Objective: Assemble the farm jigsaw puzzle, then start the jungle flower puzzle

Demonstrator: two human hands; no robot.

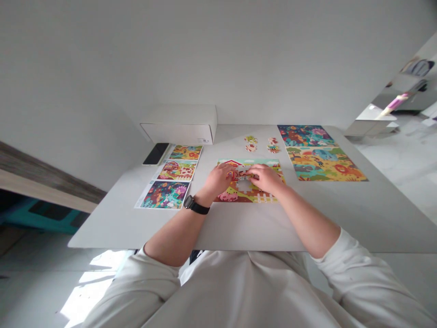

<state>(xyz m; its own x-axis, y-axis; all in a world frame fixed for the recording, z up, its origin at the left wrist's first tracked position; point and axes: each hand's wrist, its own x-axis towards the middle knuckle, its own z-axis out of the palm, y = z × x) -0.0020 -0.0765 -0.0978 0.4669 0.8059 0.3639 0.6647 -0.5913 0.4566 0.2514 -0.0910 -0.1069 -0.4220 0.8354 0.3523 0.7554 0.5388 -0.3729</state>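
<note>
At the near side of the smooth white table, the left hand and right hand curl closed, pinching a cardboard jigsaw piece over a farm puzzle with a knobbed gap. A black-strapped watch circles the left wrist. Farther off lie loose puzzle pieces, beside an assembled animal puzzle. Glossy picture cards sit left.

You're in a plain room, more like a home than a workshop, though you can't rule out an office: a white table against a bare wall holds a white box, a phone and a children's jigsaw puzzle, with a sunlit floor beside it.
</note>
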